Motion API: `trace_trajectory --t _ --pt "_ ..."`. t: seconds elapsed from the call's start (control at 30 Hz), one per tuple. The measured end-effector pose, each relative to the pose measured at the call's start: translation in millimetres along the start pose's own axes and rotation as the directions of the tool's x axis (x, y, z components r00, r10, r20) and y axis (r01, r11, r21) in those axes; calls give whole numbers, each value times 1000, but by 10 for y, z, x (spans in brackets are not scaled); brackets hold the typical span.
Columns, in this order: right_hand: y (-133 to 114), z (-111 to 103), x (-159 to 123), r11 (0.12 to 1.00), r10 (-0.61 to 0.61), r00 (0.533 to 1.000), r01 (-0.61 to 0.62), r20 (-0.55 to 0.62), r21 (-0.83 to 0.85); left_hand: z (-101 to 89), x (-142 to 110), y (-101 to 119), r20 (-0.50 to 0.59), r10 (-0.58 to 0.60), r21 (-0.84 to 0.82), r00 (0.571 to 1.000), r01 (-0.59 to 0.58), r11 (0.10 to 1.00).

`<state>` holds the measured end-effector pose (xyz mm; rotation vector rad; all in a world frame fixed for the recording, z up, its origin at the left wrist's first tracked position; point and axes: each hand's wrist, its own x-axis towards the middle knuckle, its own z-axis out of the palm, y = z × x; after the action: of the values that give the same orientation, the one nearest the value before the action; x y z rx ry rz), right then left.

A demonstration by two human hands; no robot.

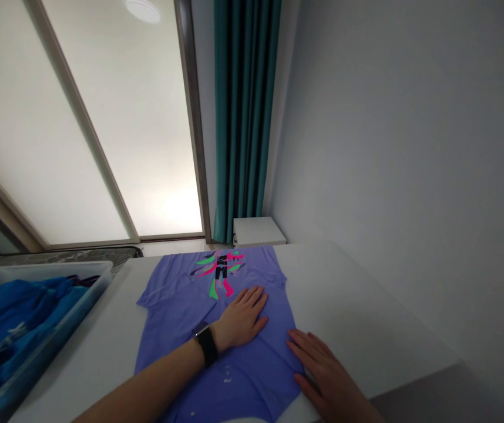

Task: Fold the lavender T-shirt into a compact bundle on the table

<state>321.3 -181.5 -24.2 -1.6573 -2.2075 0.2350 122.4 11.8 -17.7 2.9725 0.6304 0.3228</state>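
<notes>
T-shirt (172, 320): matt cloth, creased. Under T-shirt: tabletop (340, 294), smooth, low sheen. Left of T-shirt: storage bin (102, 279), translucent plastic; garments (27, 305) inside, rumpled cloth. Beyond T-shirt: curtain (245, 117), matt cloth.

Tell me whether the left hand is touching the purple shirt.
Touching. The head view shows the left hand lying flat, palm down, on the purple shirt, with no visible gap.

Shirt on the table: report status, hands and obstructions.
Left hand flat on shirt; right hand at its edge. Shirt spread on table, creased. Bin to the left, apart from shirt.
</notes>
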Motion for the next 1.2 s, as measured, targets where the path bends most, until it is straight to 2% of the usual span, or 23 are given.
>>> trace_trajectory --t 0.17,0.3,0.47,0.63,0.73,0.9,1.03,1.13,1.2 --pt "-27 -37 133 989 114 991 -107 -64 107 65 -43 -31 -31 22 37 999 -21 999" --pt "152 -7 508 976 172 969 -142 -176 168 46 -54 -17 -32 24 33 999 -23 999" --pt "490 58 1145 986 167 919 -161 -356 47 49 -65 6 -62 12 6 998 -12 1000" --pt "635 140 1567 962 243 881 -273 -407 -16 40 -69 11 -50 -2 -20 999 1 1000" --pt "647 185 1664 942 286 867 -333 -407 -47 45 -70 8 -52 -5 -31 999 3 1000" --pt "650 210 1683 927 301 871 -363 -387 -96 44 -76 14 -28 -12 -57 1000 11 998" --pt "667 221 1672 921 309 870 -374 -385 -107 -83 50 -44 -18 -28 -141 999 25 990" --pt "674 230 1666 921 310 867 -376 -390 -105 -228 292 -210 -52 -195 -221 980 179 959" --pt "675 232 1662 923 305 867 -370 -394 -101 -294 483 -381 -81 -351 -231 933 325 917"
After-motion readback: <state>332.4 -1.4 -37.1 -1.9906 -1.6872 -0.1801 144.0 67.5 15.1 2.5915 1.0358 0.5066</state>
